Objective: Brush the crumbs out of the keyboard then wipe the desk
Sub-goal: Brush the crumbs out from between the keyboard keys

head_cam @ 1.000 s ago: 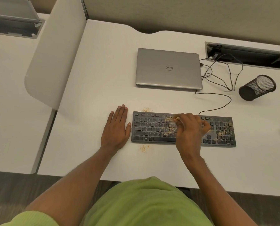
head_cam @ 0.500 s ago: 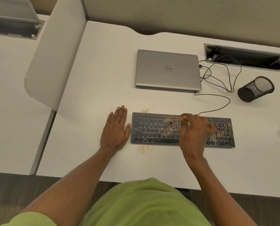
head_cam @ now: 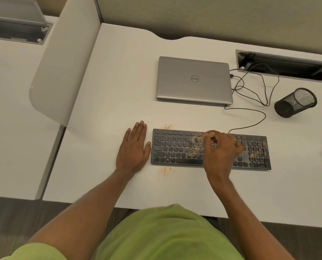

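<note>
Over the crumb-strewn keyboard (head_cam: 175, 149) the right hand (head_cam: 220, 152) gripped a small brush (head_cam: 209, 134), left hand (head_cam: 133, 149) lay flat on the desk (head_cam: 100, 109) at the keyboard's nine o'clock

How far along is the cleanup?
Nothing looks finished. In hand: the right hand holds a brush on the middle of the keyboard; the left hand rests flat on the desk beside it. Left: crumbs on the number pad, crumb patches on the desk above and below the keyboard, then the wipe.

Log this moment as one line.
step: brushing keyboard | right hand: grips brush over middle keys | left hand: flat on desk | crumbs: on keys, desk
</note>
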Demonstrator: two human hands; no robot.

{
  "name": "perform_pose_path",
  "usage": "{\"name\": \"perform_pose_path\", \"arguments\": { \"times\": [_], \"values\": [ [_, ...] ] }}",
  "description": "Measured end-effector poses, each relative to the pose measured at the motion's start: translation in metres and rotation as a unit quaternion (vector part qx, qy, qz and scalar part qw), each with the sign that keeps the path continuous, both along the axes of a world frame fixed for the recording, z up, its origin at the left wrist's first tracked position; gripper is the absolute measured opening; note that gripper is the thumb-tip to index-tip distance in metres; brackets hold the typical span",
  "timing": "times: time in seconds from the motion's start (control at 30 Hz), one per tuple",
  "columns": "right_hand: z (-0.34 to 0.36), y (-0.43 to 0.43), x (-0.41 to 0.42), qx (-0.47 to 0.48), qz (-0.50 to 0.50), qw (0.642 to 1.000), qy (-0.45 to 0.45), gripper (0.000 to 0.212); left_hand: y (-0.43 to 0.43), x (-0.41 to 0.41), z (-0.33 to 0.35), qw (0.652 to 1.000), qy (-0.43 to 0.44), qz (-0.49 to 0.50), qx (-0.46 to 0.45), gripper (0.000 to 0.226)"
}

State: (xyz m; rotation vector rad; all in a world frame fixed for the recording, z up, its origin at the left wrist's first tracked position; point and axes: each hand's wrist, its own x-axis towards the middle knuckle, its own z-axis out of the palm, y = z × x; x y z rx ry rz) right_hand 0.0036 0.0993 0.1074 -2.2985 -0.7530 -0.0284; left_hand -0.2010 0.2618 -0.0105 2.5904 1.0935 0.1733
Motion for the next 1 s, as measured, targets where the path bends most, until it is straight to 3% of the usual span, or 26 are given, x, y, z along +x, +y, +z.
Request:
{"name": "perform_pose_path", "arguments": {
  "times": [0.27,0.43,0.73,0.87,1.0],
  "values": [
    [-0.008,0.013,0.002,0.024,-0.007,0.998,0.061,0.016,0.000,0.000,0.002,1.000,0.005,0.000,-0.001,0.069],
    [-0.009,0.005,0.011,-0.014,-0.039,0.999,0.017,0.019,0.000,0.000,0.002,1.000,0.005,0.001,-0.004,0.070],
    [0.000,0.011,0.006,0.042,-0.024,0.996,0.071,0.016,0.000,0.000,0.001,1.000,0.009,0.001,-0.003,0.069],
    [-0.008,0.002,0.017,-0.018,-0.071,0.997,0.031,0.020,0.000,0.001,0.001,1.000,0.009,0.003,-0.003,0.069],
    [-0.003,-0.003,0.023,0.000,-0.089,0.996,0.022,0.023,0.000,0.001,0.000,1.000,0.011,0.002,-0.002,0.069]
  ]
}}
